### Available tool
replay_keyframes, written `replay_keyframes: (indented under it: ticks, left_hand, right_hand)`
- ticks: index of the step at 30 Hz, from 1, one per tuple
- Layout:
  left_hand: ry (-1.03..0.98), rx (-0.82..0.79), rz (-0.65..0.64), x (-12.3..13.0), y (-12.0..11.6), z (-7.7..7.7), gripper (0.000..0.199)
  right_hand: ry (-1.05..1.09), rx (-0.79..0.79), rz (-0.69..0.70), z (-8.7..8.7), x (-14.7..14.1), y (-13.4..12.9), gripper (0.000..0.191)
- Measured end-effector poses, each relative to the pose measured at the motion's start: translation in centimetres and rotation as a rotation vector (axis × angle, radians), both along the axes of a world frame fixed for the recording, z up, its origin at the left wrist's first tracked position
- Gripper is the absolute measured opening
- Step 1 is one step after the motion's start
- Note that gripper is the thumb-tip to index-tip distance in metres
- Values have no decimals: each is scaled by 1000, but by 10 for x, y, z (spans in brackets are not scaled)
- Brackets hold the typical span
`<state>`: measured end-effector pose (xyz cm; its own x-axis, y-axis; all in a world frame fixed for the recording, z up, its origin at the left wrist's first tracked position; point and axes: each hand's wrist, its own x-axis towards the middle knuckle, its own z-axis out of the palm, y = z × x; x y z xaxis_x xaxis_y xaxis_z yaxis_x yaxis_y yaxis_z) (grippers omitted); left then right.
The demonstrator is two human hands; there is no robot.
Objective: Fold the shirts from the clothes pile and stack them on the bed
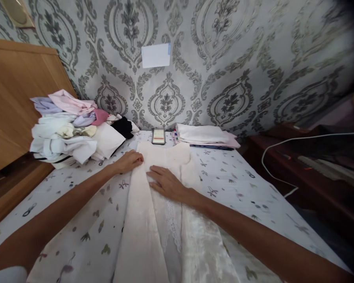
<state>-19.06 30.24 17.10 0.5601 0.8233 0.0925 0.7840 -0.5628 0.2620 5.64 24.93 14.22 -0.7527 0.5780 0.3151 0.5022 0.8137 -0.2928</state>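
A long white garment (pixel 144 228) lies spread lengthwise over the patterned sheet, its front parted and a lace-edged layer (pixel 172 224) showing inside. At its upper left edge, my left hand (pixel 130 162) has its fingers curled together on the cloth. Flat on the upper part of the garment rests my right hand (pixel 167 182), palm down with fingers stretched out. The lower end of the garment runs out of the bottom of the view.
Crumpled clothes (pixel 67 125) are heaped at the left beside a wooden panel (pixel 17 94). Folded clothes (pixel 203 135) and a small dark-framed device (pixel 158 136) sit by the wall. A white cable (pixel 283 141) crosses dark red furniture (pixel 312 169) at right. The patterned sheet (pixel 91 220) lies underneath.
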Motion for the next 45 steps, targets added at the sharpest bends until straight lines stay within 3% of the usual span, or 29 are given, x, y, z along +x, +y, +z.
replay_keyframes:
  ticks: [4, 9, 13, 17, 22, 26, 32, 34, 37, 41, 45]
  left_hand:
    - [-31, 57, 48, -1, -3, -4, 22]
    - [-81, 175, 61, 11, 4, -14, 45]
    - [34, 100, 234, 23, 31, -27, 64]
    - [74, 25, 299, 24, 50, -38, 67]
    - [62, -50, 356, 21, 48, -27, 67]
    - [-30, -43, 280, 24, 0, -14, 70]
    - [62, -27, -90, 41, -117, -17, 78]
    - [98, -35, -140, 45, -135, -21, 79]
    - [106, -32, -147, 48, -144, -23, 77]
    - [61, -36, -226, 50, -167, -12, 75]
    - [63, -93, -445, 51, -210, 0, 69]
  right_hand:
    - [13, -11, 8, -3, 1, -2, 39]
    - [99, 44, -93, 0, 14, 25, 45]
    - [-21, 74, -304, 5, 39, 68, 50]
    - [-160, -5, -441, -7, 62, 95, 52]
    - [-98, -50, -454, -6, 67, 98, 45]
    - [-47, -82, -461, 8, 68, 63, 56]
    - [-50, -86, -247, -1, 74, -58, 71]
    - [-54, -105, -216, -8, 75, -84, 68]
    - [-30, -98, -257, -10, 75, -99, 62]
    - [14, -58, -260, 9, 77, -124, 56]
    - [48, -79, -154, 24, 84, -176, 49]
